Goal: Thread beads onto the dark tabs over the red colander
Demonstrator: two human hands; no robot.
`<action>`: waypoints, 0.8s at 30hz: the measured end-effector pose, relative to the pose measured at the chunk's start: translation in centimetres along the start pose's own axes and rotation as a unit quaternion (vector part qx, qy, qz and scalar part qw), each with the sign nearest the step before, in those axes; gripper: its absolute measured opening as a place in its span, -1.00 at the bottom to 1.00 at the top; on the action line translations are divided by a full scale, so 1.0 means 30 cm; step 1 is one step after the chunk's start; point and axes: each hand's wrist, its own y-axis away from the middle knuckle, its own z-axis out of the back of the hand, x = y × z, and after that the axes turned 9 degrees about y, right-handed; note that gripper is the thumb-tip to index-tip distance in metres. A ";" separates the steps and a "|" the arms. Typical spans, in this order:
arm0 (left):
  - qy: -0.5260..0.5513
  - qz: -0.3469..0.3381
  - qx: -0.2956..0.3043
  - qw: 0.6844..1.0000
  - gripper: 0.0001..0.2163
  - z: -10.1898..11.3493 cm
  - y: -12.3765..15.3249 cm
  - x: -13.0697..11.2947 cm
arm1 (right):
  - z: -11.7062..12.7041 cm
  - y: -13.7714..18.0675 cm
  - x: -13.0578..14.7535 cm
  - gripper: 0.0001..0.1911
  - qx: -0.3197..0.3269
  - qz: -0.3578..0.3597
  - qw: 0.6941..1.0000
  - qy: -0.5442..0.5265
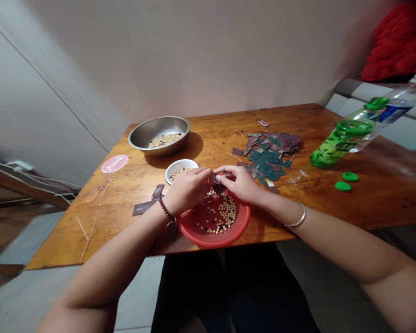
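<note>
My left hand (192, 186) and my right hand (237, 182) meet above the far rim of a red plastic basket (185, 231). Fingers of both are pinched together on a small dark piece (219, 188) that resembles sandpaper; anything inside it is hidden. Many small pale beads and a few black ones (227, 210) lie in the basket. Just behind my left hand stands a white bowl (167, 173) of similar beads, partly covered by the hand. A heap of dark brown and green cut pieces (268, 155) lies beyond my right hand.
A steel bowl (137, 140) with beads stands at the back left. On the left lie a pink tag (114, 163), loose string (96, 208) and dark strips (143, 208). To the right are a green-labelled bottle (343, 141), another bottle (398, 106) and green caps (343, 186).
</note>
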 end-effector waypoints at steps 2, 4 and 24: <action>-0.002 0.003 0.003 1.000 -0.94 0.001 0.000 0.000 | -0.001 0.000 0.001 -0.79 0.000 -0.001 1.000 0.003; -0.002 0.005 0.005 1.000 -0.94 0.002 -0.001 -0.001 | -0.001 0.000 0.000 -0.78 0.001 -0.001 1.000 0.005; -0.013 -0.004 -0.002 1.000 -0.92 -0.002 -0.002 0.001 | -0.003 0.003 -0.006 -0.78 -0.006 0.007 1.000 0.029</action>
